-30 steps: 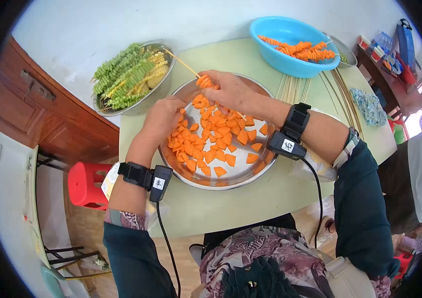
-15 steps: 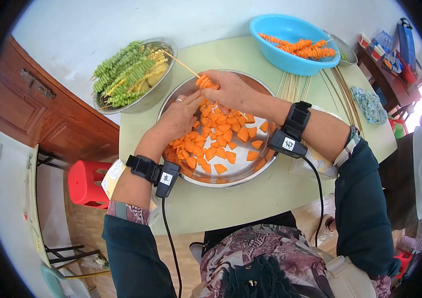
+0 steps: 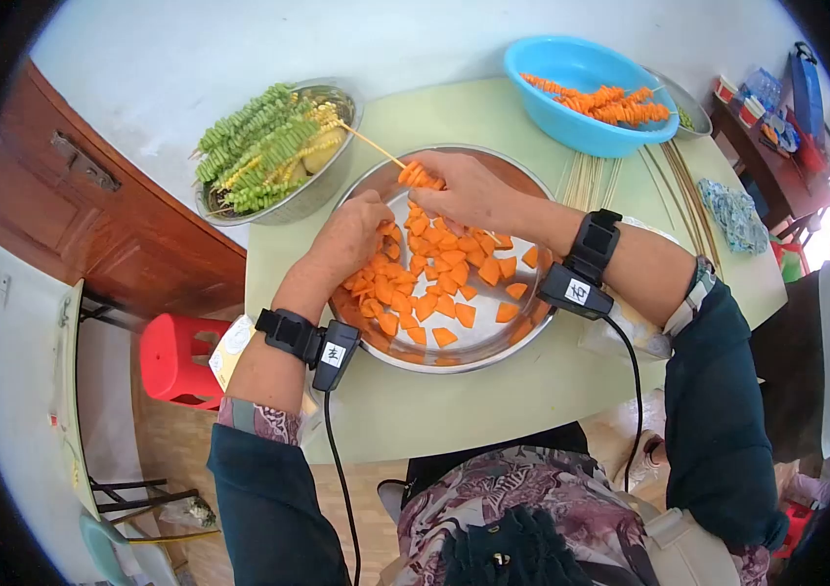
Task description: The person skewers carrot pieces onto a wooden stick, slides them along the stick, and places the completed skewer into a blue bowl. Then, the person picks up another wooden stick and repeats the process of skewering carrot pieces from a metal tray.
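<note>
My right hand (image 3: 470, 188) is wrapped round a wooden skewer (image 3: 372, 144) with several carrot slices (image 3: 419, 176) packed along it. One bare end of the skewer points up and left, beyond the basin's rim. Beside it, my left hand (image 3: 348, 236) has its fingers curled together over the left of the basin; what is in them is hidden. Under both hands, a wide steel basin (image 3: 444, 363) holds many loose, wedge-like carrot pieces (image 3: 431, 278), heaped mostly toward its left and middle.
At the back left, a steel bowl (image 3: 329, 176) carries skewers of green spirals (image 3: 263, 146). A blue tub (image 3: 571, 137) at the back right holds carrot skewers (image 3: 620, 104). Bare sticks (image 3: 591, 181) and a patterned cloth (image 3: 730, 217) lie to the right. A red stool (image 3: 172, 359) stands left.
My left hand has drawn back from the skewer, its extended fingers now curled above the carrot pieces. The right hand still grips the skewer. The whole view has shifted slightly.
</note>
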Demonstrator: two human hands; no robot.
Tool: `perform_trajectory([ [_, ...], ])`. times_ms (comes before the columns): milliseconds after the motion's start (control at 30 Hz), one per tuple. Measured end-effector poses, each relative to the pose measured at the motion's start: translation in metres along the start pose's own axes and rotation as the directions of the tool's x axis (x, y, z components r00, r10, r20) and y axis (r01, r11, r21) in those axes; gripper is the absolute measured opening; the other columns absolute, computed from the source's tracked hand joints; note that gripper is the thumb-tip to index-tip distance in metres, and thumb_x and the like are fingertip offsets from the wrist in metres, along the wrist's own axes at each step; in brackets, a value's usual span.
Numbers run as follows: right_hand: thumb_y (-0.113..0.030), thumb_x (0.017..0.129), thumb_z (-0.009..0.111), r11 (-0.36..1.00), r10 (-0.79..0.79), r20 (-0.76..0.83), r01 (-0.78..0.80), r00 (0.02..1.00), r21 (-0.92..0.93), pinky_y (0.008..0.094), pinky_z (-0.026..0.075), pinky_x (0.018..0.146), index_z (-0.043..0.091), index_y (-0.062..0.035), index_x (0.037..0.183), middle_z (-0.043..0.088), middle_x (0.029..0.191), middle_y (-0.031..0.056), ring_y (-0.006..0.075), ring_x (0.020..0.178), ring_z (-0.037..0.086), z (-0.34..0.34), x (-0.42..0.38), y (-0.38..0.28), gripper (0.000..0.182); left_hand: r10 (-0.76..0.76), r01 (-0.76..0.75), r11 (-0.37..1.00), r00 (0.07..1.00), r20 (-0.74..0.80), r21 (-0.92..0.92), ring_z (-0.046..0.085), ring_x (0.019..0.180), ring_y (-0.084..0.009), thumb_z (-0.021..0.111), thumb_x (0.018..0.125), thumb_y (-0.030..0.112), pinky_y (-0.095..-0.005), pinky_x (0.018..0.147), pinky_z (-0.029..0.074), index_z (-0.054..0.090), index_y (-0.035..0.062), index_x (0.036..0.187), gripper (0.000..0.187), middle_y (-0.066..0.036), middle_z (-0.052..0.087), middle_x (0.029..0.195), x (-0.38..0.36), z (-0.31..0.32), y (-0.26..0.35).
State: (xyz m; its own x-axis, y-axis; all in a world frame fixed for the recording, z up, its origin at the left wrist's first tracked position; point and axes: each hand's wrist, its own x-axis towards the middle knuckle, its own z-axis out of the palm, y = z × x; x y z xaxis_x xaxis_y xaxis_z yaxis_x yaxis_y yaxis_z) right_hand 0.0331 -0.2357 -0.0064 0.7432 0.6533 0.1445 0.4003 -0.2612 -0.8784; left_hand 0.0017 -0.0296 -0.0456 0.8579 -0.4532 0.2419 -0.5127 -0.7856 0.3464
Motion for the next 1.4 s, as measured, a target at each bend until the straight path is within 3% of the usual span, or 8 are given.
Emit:
perform_trajectory([
  [267, -0.013, 0.078, 0.049, 1.000, 0.016, 0.020, -0.016, 1.000, 0.017, 0.0251, 0.042, 0.039, 0.044, -0.0012, 0.124, 0.054, 0.063, 0.0065, 0.0122, 0.040, 0.050, -0.001, -0.001, -0.001, 0.047, -0.044, 0.042, 0.999, 0.997, -0.061, -0.030, 0.060, 0.075, -0.0283, 0.057, 0.073, 0.002, -0.0338, 0.068, 0.048, 0.065, 0.0004, 0.086, 0.015, -0.013, 0.060, 0.081, 0.002, -0.009, 0.004],
  [333, -0.013, 0.079, 0.049, 1.000, 0.011, 0.017, -0.011, 1.000, 0.029, 0.0253, 0.042, 0.039, 0.045, -0.0014, 0.124, 0.054, 0.064, 0.0065, 0.0120, 0.040, 0.049, -0.001, -0.001, -0.001, 0.047, -0.388, 0.313, 0.821, 0.919, -0.067, -0.477, 0.062, 0.068, -0.0188, 0.057, 0.077, 0.005, -0.0285, 0.060, 0.049, 0.065, -0.0006, 0.087, 0.014, -0.010, 0.063, 0.081, 0.004, -0.020, 0.006],
  [433, -0.014, 0.080, 0.049, 0.999, -0.037, -0.018, 0.037, 0.999, -0.014, 0.0252, 0.042, 0.039, 0.045, -0.0020, 0.123, 0.054, 0.065, 0.0067, 0.0114, 0.040, 0.049, 0.003, -0.003, -0.002, 0.045, -0.568, 0.226, 0.540, 0.809, -0.153, -0.811, 0.061, 0.065, -0.0131, 0.057, 0.080, 0.006, -0.0243, 0.053, 0.048, 0.065, -0.0026, 0.088, 0.014, -0.010, 0.063, 0.083, 0.002, -0.037, 0.011],
  [567, -0.015, 0.078, 0.051, 0.986, -0.155, 0.018, 0.156, 0.988, -0.060, 0.0285, 0.045, 0.044, 0.048, -0.0003, 0.117, 0.057, 0.066, 0.0116, 0.0160, 0.044, 0.053, 0.005, -0.005, 0.001, 0.042, -0.644, 0.074, 0.374, 0.739, -0.201, -0.925, 0.064, 0.070, -0.0211, 0.054, 0.085, 0.005, -0.0267, 0.055, 0.053, 0.054, -0.0074, 0.105, 0.024, -0.015, 0.063, 0.087, -0.001, -0.044, 0.001],
  [633, -0.015, 0.076, 0.052, 0.965, -0.246, -0.005, 0.244, 0.969, -0.100, 0.0322, 0.048, 0.049, 0.051, 0.0011, 0.112, 0.059, 0.065, 0.0159, 0.0208, 0.047, 0.057, 0.005, -0.006, -0.001, 0.040, -0.640, 0.046, 0.377, 0.735, -0.224, -0.925, 0.065, 0.072, -0.0222, 0.054, 0.085, 0.005, -0.0271, 0.056, 0.054, 0.051, -0.0081, 0.107, 0.026, -0.016, 0.063, 0.088, 0.000, -0.044, -0.003],
  [700, -0.015, 0.075, 0.053, 0.987, -0.112, 0.057, 0.118, 0.992, -0.111, 0.0329, 0.049, 0.054, 0.051, 0.0008, 0.113, 0.059, 0.066, 0.0169, 0.0215, 0.054, 0.059, 0.002, -0.009, -0.005, 0.041, -0.636, 0.012, 0.384, 0.728, -0.255, -0.923, 0.065, 0.073, -0.0233, 0.053, 0.086, 0.005, -0.0275, 0.057, 0.055, 0.049, -0.0089, 0.110, 0.028, -0.017, 0.062, 0.089, 0.000, -0.044, -0.002],
  [800, -0.012, 0.079, 0.053, 0.965, -0.208, 0.083, 0.218, 0.975, -0.148, 0.0256, 0.045, 0.044, 0.046, -0.0002, 0.120, 0.057, 0.064, 0.0090, 0.0132, 0.045, 0.053, 0.004, -0.007, 0.004, 0.043, -0.653, -0.031, 0.386, 0.697, -0.297, -0.922, 0.065, 0.075, -0.0230, 0.052, 0.085, 0.003, -0.0271, 0.057, 0.055, 0.048, -0.0099, 0.110, 0.028, -0.018, 0.062, 0.090, 0.000, -0.046, 0.002],
  [1400, -0.015, 0.080, 0.051, 0.946, -0.193, 0.096, 0.212, 0.976, -0.247, 0.0285, 0.045, 0.046, 0.046, -0.0006, 0.119, 0.056, 0.059, 0.0108, 0.0175, 0.046, 0.055, 0.008, -0.010, 0.005, 0.041, -0.643, -0.053, 0.467, 0.665, -0.380, -0.883, 0.065, 0.074, -0.0224, 0.052, 0.085, 0.000, -0.0265, 0.058, 0.056, 0.050, -0.0099, 0.105, 0.023, -0.016, 0.062, 0.089, -0.001, -0.047, -0.007],
])
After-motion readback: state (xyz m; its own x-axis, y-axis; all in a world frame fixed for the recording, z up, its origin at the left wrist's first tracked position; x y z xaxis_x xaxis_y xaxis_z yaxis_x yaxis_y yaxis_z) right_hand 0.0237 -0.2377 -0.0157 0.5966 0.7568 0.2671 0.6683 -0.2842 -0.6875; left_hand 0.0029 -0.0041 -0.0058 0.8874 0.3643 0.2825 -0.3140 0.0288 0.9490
